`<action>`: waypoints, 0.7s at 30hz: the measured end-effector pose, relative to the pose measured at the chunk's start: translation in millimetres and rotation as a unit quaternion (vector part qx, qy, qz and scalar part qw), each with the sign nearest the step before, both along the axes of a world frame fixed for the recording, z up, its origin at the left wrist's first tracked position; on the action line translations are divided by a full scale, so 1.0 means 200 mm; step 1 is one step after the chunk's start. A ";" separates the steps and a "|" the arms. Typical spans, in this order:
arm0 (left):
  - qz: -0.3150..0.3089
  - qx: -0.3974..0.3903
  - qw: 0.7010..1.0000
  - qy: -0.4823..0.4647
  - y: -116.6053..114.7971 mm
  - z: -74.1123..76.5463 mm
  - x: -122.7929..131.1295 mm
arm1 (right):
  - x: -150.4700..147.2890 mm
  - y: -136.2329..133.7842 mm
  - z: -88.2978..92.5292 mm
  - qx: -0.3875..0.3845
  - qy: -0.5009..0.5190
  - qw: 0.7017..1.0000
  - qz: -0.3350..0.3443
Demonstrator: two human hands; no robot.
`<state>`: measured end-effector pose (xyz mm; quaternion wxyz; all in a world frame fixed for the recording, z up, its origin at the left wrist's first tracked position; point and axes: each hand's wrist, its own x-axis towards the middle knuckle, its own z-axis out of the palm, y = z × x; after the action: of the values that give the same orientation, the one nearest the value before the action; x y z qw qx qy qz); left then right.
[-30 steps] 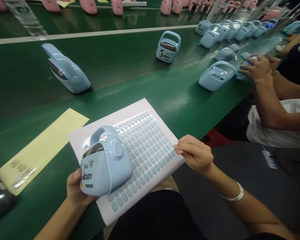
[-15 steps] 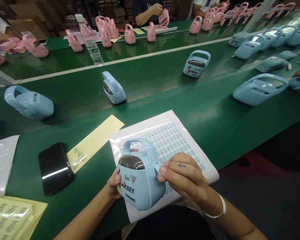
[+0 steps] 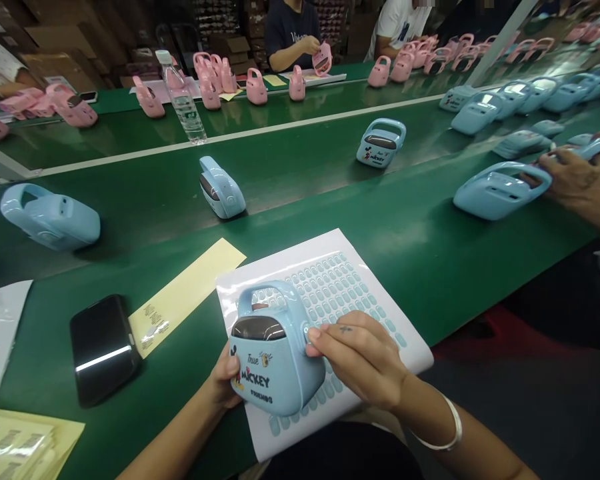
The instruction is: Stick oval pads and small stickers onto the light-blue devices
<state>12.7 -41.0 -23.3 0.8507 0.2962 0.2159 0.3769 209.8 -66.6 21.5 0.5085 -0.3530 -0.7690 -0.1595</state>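
Note:
A light blue speaker [image 3: 273, 360] with a carry handle and a cartoon print stands over a white sheet of small blue stickers [image 3: 330, 280] at the near edge of the green belt. My left hand [image 3: 223, 380] grips the speaker's left side from behind. My right hand [image 3: 357, 357] presses its fingertips against the speaker's right side, fingers pinched together; what lies under them is hidden.
A black phone [image 3: 103, 347], a yellow backing strip [image 3: 190, 293] and sticker sheets [image 3: 15, 443] lie to the left. More blue speakers [image 3: 223, 190] [image 3: 380, 143] [image 3: 47, 217] sit on the belt. A co-worker's hand [image 3: 577, 177] holds one [image 3: 497, 193] at right. A water bottle [image 3: 180, 97] and pink speakers [image 3: 215, 77] stand beyond.
A second ago my right hand rested on the sticker sheet's edge; it has come to the speaker's right side. The speaker was turned print-forward. My view lifted and swung left.

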 end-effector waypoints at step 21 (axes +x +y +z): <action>-0.026 -0.060 0.997 -0.039 0.03 -0.06 -0.06 | 0.08 0.20 0.13 -0.024 -0.163 0.971 0.171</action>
<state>1.2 -35.4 -35.4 0.8843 0.2353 0.1968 0.3521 226.3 -27.3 47.6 0.3880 -0.1972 -0.8940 -0.1069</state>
